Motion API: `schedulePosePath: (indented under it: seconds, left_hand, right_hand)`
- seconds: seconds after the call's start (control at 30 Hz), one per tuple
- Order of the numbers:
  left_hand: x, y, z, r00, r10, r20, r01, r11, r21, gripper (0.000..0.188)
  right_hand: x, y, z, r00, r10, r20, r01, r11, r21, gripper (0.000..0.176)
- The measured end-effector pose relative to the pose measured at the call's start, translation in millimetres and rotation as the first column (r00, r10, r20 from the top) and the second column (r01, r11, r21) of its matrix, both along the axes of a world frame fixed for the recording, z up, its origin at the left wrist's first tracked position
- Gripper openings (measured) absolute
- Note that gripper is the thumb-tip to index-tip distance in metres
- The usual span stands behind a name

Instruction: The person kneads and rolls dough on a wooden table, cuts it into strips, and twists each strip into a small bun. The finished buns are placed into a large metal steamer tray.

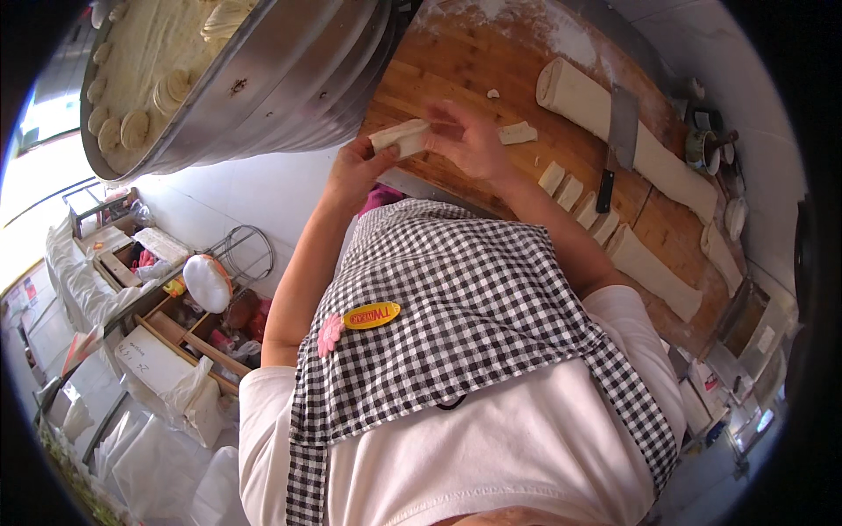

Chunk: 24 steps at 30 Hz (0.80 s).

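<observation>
My left hand (355,171) holds the left end of a flat, pale piece of dough (400,137), its thumb on top. The dough is off the table, over the near edge of the wooden work board (454,72). My right hand (470,141) is at the dough's other end, thumb and fingers around it; motion blurs the fingers. Just beyond that hand, a small cut dough piece (518,133) lies on the board. Several cut dough strips (571,191) lie in a row by my right forearm.
A cleaver (623,128) rests across a long folded dough slab (671,164), its black handle towards me. Another dough length (651,269) lies at right. At upper left stands a large round metal pan (263,98) with shaped dough pieces (135,128) inside. Drawers (197,329) are at left.
</observation>
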<state>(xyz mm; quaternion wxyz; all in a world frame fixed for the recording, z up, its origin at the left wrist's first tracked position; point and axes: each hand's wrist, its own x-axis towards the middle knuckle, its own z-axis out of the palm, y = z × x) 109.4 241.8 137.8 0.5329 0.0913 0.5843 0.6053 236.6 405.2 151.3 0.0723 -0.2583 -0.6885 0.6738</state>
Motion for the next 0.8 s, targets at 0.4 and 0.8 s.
schedulePosePath:
  seconds: [0.4, 0.8]
  left_hand:
    - [14, 17, 20, 0.973, 0.154, -0.174, -0.167, 0.984, -0.067, 0.022]
    - [-5, 7, 54, 0.832, -0.18, -0.525, 0.174, 0.983, -0.06, 0.042]
  right_hand:
    - [-1, -5, 1, 1.0, -0.023, 0.006, 0.023, 0.987, -0.156, 0.026]
    - [1, 21, 36, 0.976, 0.181, -0.125, -0.155, 0.969, 0.195, 0.04]
